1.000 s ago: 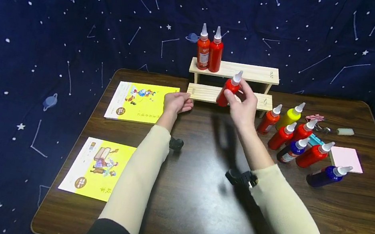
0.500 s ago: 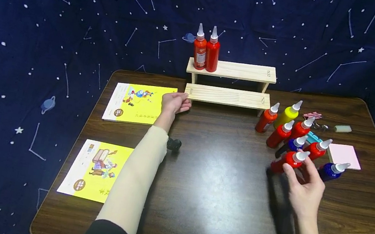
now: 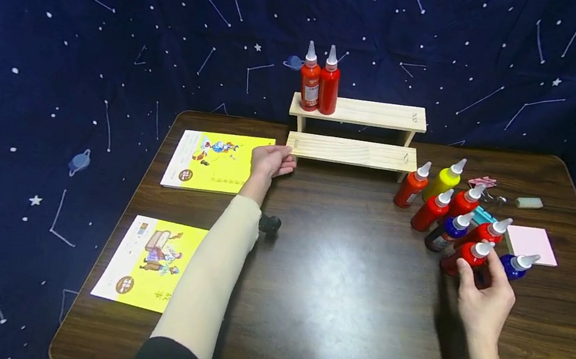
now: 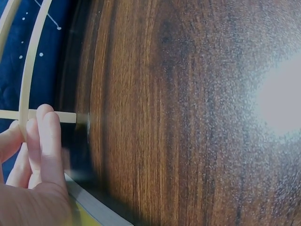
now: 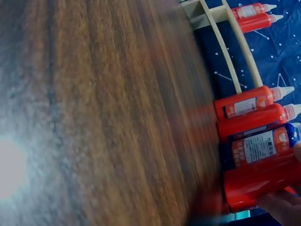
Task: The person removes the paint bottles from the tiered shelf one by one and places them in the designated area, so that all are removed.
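Observation:
My left hand (image 3: 271,161) pinches the front left end of the wooden shelf's lower board (image 3: 353,151); the left wrist view shows thumb and fingers on either side of the board (image 4: 28,70). On the right, my right hand (image 3: 488,299) grips a red squeeze bottle (image 3: 459,261) with a white nozzle, slightly tilted. This held bottle (image 5: 258,179) lies against a blue bottle with a label (image 5: 261,147) in the right wrist view. Behind it in the head view is another red bottle (image 3: 485,232), partly covered. A blue bottle (image 3: 514,267) stands just right of my fingers.
Two red bottles (image 3: 328,89) stand on the shelf's upper board (image 3: 378,113). Several bottles, including a yellow one (image 3: 443,181), stand right of the shelf. Beyond them lie a pink notepad (image 3: 533,244) and an eraser (image 3: 529,203). Yellow booklets (image 3: 158,259) lie at left.
My right hand has carried the red bottle from above the lower board rightward and nearer, to the front of the bottle group. My left hand stays on the shelf.

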Demonstrator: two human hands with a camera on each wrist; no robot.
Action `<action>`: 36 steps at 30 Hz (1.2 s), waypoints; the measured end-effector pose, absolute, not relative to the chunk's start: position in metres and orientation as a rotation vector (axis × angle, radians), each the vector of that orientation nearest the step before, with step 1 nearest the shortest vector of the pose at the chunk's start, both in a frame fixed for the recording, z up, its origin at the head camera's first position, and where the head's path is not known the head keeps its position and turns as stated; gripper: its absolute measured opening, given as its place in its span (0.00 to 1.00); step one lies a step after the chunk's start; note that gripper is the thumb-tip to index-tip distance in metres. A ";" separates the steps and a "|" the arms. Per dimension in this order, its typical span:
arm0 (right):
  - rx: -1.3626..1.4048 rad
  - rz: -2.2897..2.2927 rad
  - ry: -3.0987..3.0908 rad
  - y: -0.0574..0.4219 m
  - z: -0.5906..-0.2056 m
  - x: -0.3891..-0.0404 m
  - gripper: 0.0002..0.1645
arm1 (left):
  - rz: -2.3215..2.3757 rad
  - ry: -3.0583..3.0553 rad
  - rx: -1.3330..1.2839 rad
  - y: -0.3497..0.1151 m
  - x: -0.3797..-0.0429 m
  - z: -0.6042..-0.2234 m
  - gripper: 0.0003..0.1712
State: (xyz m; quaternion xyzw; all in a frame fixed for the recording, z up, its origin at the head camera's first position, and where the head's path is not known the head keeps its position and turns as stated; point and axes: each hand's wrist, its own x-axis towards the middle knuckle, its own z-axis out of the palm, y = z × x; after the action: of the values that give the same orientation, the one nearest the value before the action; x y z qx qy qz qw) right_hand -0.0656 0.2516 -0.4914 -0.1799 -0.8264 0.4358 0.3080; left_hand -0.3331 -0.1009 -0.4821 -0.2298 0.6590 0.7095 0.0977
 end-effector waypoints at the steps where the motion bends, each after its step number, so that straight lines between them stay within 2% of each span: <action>1: -0.477 1.141 -2.189 0.251 -0.492 -0.066 0.30 | 2.101 1.951 -0.677 -0.100 -0.333 -0.482 0.17; 8: -0.497 1.092 -2.216 0.247 -0.494 -0.069 0.31 | 2.115 1.964 -0.682 -0.100 -0.331 -0.481 0.16; 15: -0.498 1.142 -2.159 0.245 -0.477 -0.065 0.35 | 2.111 1.943 -0.693 -0.102 -0.331 -0.483 0.16; 20: -0.368 1.172 -2.032 0.243 -0.460 -0.064 0.33 | 2.129 1.928 -0.696 -0.104 -0.331 -0.486 0.17; 28: -0.169 1.254 -1.740 0.219 -0.412 -0.067 0.25 | 2.131 1.919 -0.691 -0.104 -0.331 -0.486 0.19; 33: 0.028 1.295 -1.651 0.193 -0.392 -0.086 0.21 | 2.123 1.942 -0.683 -0.101 -0.331 -0.485 0.19; 36: 0.142 1.336 -1.697 0.177 -0.390 -0.106 0.23 | 2.121 1.956 -0.669 -0.099 -0.331 -0.484 0.18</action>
State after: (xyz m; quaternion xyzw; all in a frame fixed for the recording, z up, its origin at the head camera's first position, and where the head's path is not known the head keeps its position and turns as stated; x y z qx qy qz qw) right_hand -0.1056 0.1774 -0.3904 0.0580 -0.6923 0.5449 0.4695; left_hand -0.3314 -0.0988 -0.4845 -0.2251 0.6577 0.7132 0.0900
